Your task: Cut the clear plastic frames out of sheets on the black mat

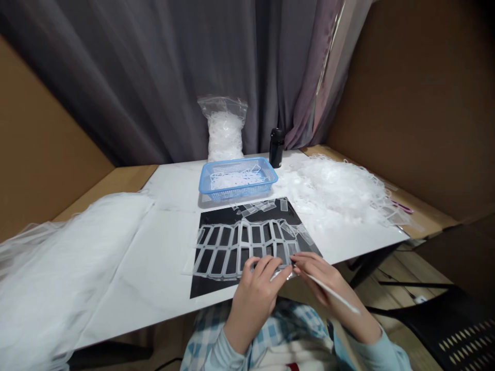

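A translucent plastic grid sheet [235,242] with rows of rectangular cut-outs lies on a black mat [216,288] at the table's near edge. My left hand [257,288] rests on the sheet's near right corner, fingers curled and pressing it down. My right hand [323,281] is beside it, fingers closed in a pinch on a thin white stick-like tool [334,294] whose tip meets the sheet's corner. Small loose clear rectangles [263,207] are scattered at the mat's far side.
A blue basket [236,180] holding white plastic pieces stands behind the mat. Behind it are a clear bag [225,129] of white pieces and a black bottle [276,148]. A heap of white plastic scrap [336,193] lies right; white sheeting [58,268] lies left. Black chair [456,319] at right.
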`<state>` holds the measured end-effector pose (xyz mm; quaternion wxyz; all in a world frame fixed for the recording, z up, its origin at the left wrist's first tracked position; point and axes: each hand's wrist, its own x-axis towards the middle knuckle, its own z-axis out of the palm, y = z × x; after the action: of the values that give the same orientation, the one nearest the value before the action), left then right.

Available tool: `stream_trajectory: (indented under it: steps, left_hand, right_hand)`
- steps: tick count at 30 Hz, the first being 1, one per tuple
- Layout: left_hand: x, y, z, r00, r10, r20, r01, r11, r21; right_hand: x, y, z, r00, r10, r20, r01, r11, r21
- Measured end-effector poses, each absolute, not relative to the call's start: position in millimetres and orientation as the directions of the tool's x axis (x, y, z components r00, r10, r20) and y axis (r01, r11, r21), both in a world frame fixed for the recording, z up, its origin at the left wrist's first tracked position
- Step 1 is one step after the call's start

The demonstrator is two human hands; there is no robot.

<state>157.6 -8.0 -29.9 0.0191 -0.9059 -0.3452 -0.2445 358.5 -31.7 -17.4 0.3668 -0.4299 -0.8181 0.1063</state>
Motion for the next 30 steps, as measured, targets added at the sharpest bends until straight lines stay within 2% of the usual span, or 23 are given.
stream_trajectory:
  steps: [4, 9, 11, 16, 20, 25, 30]
  left_hand:
    - [158, -8, -29, 0.647, 0.625, 0.438, 0.640, -0.756, 0.133]
    - [158, -9, -28, 0.641, 0.632, 0.436, 0.641, -0.753, 0.149]
    - [158, -10, -28, 0.639, 0.637, 0.431, 0.643, -0.750, 0.155]
    - [157, -9, -29, 0.639, 0.650, 0.411, 0.644, -0.744, 0.177]
    - [157, -9, -31, 0.635, 0.639, 0.433, 0.641, -0.749, 0.166]
    - [157, -10, -32, 0.653, 0.610, 0.449, 0.628, -0.767, 0.130]
    - [156, -9, -32, 0.658, 0.601, 0.453, 0.630, -0.769, 0.106]
  right_hand:
    - [361, -27, -32, -0.393, 0.735, 0.553, 0.661, 0.643, -0.385]
    - [366, -22, -44, -0.417, 0.716, 0.560, 0.661, 0.662, -0.354]
    - [367, -23, -37, -0.376, 0.746, 0.550, 0.657, 0.633, -0.409]
    - [372, -28, -16, -0.182, 0.845, 0.504, 0.564, 0.509, -0.650]
    - [376, -29, -13, -0.164, 0.913, 0.373, 0.504, 0.403, -0.764]
    - [375, -29, -14, -0.248, 0.906, 0.344, 0.437, 0.421, -0.795]
    - [377, -26, -11, -0.264, 0.905, 0.334, 0.449, 0.422, -0.788]
